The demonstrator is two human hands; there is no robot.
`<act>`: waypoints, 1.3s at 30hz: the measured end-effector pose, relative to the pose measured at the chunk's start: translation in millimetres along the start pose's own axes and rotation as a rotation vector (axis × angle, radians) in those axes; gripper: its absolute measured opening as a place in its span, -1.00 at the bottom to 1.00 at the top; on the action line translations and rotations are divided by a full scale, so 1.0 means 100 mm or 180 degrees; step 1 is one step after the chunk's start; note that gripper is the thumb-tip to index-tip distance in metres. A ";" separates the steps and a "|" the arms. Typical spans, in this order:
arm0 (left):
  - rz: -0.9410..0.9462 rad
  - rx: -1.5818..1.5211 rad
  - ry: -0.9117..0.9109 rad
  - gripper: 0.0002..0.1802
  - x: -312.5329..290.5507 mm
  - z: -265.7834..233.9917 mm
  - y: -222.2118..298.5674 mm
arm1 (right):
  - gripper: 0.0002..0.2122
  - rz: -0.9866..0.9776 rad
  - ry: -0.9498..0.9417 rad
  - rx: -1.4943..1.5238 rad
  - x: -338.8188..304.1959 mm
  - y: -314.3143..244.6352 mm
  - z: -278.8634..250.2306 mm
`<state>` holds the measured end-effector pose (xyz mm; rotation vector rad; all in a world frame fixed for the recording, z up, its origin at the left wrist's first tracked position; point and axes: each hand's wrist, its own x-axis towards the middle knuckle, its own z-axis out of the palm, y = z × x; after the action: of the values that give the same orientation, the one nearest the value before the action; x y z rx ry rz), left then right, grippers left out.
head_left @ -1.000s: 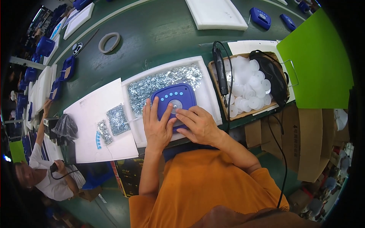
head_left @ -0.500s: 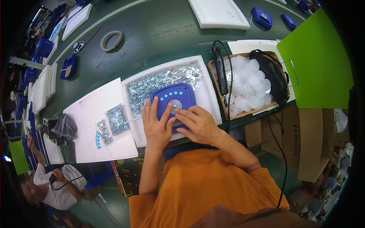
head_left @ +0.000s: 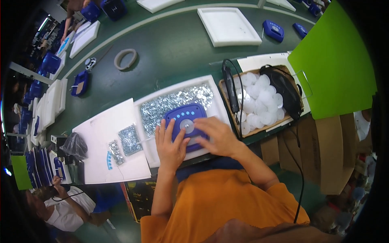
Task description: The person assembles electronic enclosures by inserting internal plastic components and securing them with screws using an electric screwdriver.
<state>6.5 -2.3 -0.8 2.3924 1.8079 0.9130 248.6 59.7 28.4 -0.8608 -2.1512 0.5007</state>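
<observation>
A blue plastic casing (head_left: 197,110) lies over the near part of a white foam tray (head_left: 229,133) with many small metal washers (head_left: 162,107) in it. A row of light-blue dots runs along the casing, and a translucent round disc (head_left: 187,126) with a small metal piece at its centre sits mid-face. My left hand (head_left: 170,148) rests on the casing's left side, fingers stretched and apart. Over its right side, my right hand (head_left: 219,135) has its fingers apart, slightly blurred, with nothing visible in them.
To the right stands a box of translucent discs (head_left: 261,101) with a black electric screwdriver (head_left: 229,87) and a black pouch (head_left: 283,91). Bags of small metal parts (head_left: 129,139) lie on a white board (head_left: 101,125) to the left. Farther away are a tape roll (head_left: 125,59) and another foam tray (head_left: 229,26).
My right hand has drawn back from the disc toward the right, its fingers spreading. My left hand stays on the casing. The whole view has shifted slightly.
</observation>
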 end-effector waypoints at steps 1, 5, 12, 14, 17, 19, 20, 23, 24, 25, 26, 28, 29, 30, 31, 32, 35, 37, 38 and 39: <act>-0.0028 -0.0009 -0.0019 -0.63 -0.01 -0.01 0.00 | -0.59 0.0118 0.0320 0.0009 0.04 0.08 -0.09; 0.0000 -0.0077 0.0013 -0.64 0.00 0.03 0.00 | -0.67 0.1357 0.0764 -0.1308 0.18 0.62 -0.45; -0.0015 -0.0089 0.0156 -0.66 -0.02 0.03 -0.03 | -0.47 0.2078 -0.0075 -0.2061 0.29 1.03 -0.42; -0.0138 -0.0077 0.0095 -0.66 -0.08 0.03 -0.03 | -0.52 0.2295 -0.0059 -0.1926 0.37 1.02 -0.43; -0.0138 -0.0165 0.0098 -0.66 -0.08 0.09 0.00 | -0.59 0.2287 0.0414 -0.1249 0.16 1.25 -0.56; -0.0005 -0.0275 0.0114 -0.66 -0.03 0.12 0.05 | -0.63 0.2365 0.0997 0.0342 -0.16 1.68 -0.70; -0.0030 -0.0269 0.0152 -0.66 -0.04 0.12 0.05 | -0.62 0.2428 0.1134 0.0721 -0.12 1.57 -0.79; -0.0094 -0.0357 0.0175 -0.66 -0.05 0.12 0.02 | -0.58 0.2279 0.1957 0.2272 -0.01 1.12 -1.20; -0.0127 -0.0388 0.0198 -0.65 -0.05 0.13 0.01 | -0.55 0.2242 0.1681 0.3149 0.02 0.98 -1.33; -0.0140 -0.0392 0.0230 -0.64 -0.04 0.10 -0.01 | -0.55 0.2627 0.2104 0.3170 0.17 0.67 -1.33; -0.0111 -0.0334 0.0249 -0.64 -0.03 0.09 -0.04 | -0.53 0.2569 0.2024 0.3158 0.25 0.54 -1.35; -0.0058 -0.0257 0.0256 -0.64 -0.03 0.06 -0.06 | -0.49 0.1857 0.2003 0.3329 0.22 0.46 -1.33; -0.0034 -0.0223 0.0250 -0.64 0.00 0.06 -0.05 | -0.47 0.1183 0.2027 0.3493 0.17 0.49 -1.26; -0.0062 -0.0230 0.0233 -0.66 -0.01 0.04 -0.05 | -0.42 0.0672 0.2115 0.3477 0.25 0.34 -1.16; -0.0094 -0.0274 0.0222 -0.66 -0.01 0.05 -0.05 | -0.40 0.0453 0.2222 0.3375 0.34 0.19 -1.09; -0.0089 -0.0280 0.0209 -0.66 -0.02 0.06 -0.06 | -0.39 0.0537 0.2152 0.3115 0.37 0.12 -1.03; -0.0065 -0.0308 0.0196 -0.67 -0.01 0.06 -0.05 | -0.39 0.1093 0.1920 0.2418 0.42 -0.01 -0.83; -0.0068 -0.0269 0.0227 -0.67 -0.05 0.08 -0.04 | -0.38 0.0942 0.1694 0.2850 0.47 -0.11 -0.63; -0.0097 -0.0268 0.0229 -0.67 -0.05 0.09 -0.04 | -0.45 0.0738 0.1688 0.3297 0.52 -0.18 -0.52; -0.0049 -0.0296 0.0254 -0.66 -0.04 0.09 -0.02 | -0.45 0.0752 0.1668 0.3286 0.53 -0.22 -0.44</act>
<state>7.7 -2.5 -10.9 2.3155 1.7644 1.0805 247.2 85.9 95.8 -0.5391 -1.0690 1.1995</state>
